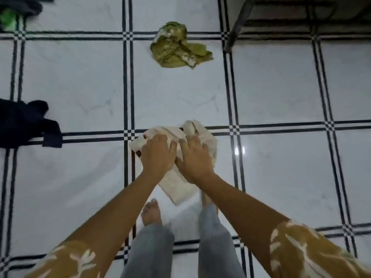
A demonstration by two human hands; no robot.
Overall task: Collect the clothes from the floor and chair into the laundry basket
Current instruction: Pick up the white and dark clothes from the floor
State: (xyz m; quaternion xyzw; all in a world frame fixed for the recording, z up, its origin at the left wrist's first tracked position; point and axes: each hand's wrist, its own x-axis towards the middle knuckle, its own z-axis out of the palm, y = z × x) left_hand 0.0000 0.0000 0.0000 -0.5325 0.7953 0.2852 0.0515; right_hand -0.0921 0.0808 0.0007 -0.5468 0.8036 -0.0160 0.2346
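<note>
A cream garment point(176, 185) lies crumpled on the white tiled floor just in front of my bare feet. My left hand point(157, 155) and my right hand point(193, 159) both press down on it side by side, fingers curled into the cloth. Farther ahead an olive-green patterned garment point(176, 47) lies in a heap. A dark navy garment point(26, 123) is spread at the left edge. More dark clothing point(22, 5) with a bright green piece point(8, 21) sits at the top left corner. No laundry basket is in view.
A dark metal furniture leg point(236, 27) and its frame stand at the top right, close to the olive garment. The floor is glossy white tile with black double lines. My feet and grey trousers point(152, 247) are directly below the cream garment.
</note>
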